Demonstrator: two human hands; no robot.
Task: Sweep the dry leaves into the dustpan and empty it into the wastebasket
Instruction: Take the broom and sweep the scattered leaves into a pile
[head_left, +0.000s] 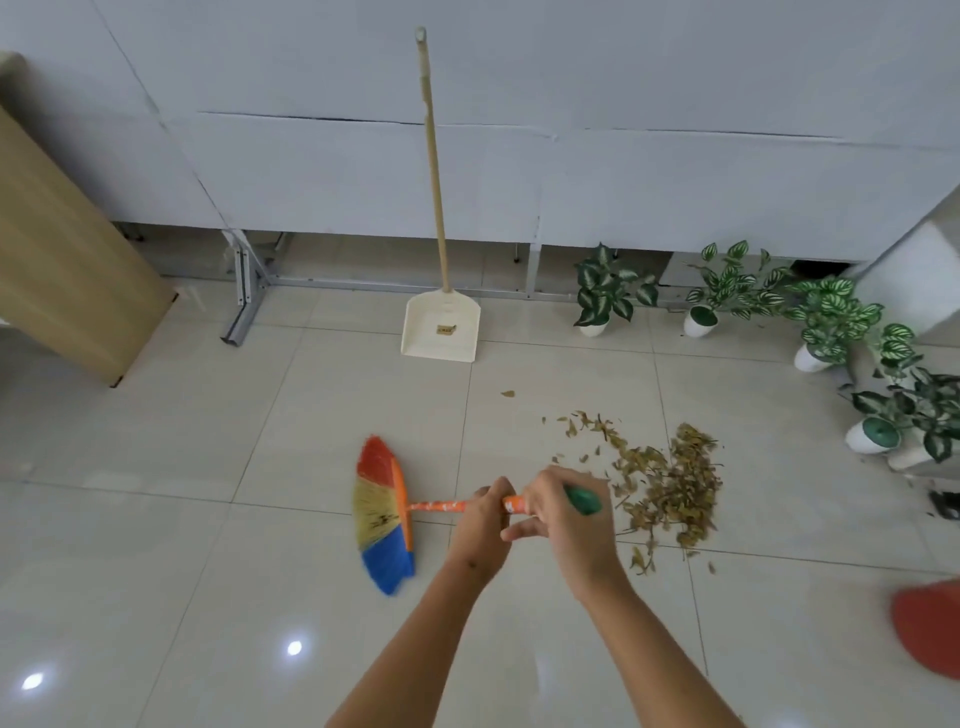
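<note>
Broom (387, 512): fan of red, straw-yellow and blue bristles on an orange head, orange patterned handle with a green end cap, held roughly level above the floor (156, 441), bristle end pointing to the person's left. Left hand (480, 525): fingers wrapped tight around the handle, nearer the bristles. Right hand (563, 514): clamped around the handle just beside the left, nearer the green cap, which sticks out past its knuckles; the two hands nearly touch. Dry leaves (670, 483): brown and yellowish, heaped on the pale glossy tiles just right of the hands, thickest at the right side of the heap, thinning into a loose scatter toward the wall, with single strays lying apart, one further toward the dustpan. Dustpan (441, 325): cream plastic scoop with a small label, mouth resting on the floor, long pale wooden handle leaning up against the white panel wall (675, 182); well apart from the leaves, beyond the broom. Potted plants (610, 291): several, green-and-white variegated foliage in small white pots, ranged along the wall's foot and down the right side of the view, the nearest close to the leaf heap. Board (62, 249): light wood-coloured panel, tilted, at the left edge. Red-orange object (930, 626): rounded, blurred, cut off at the lower right edge; cannot be identified for certain.
</note>
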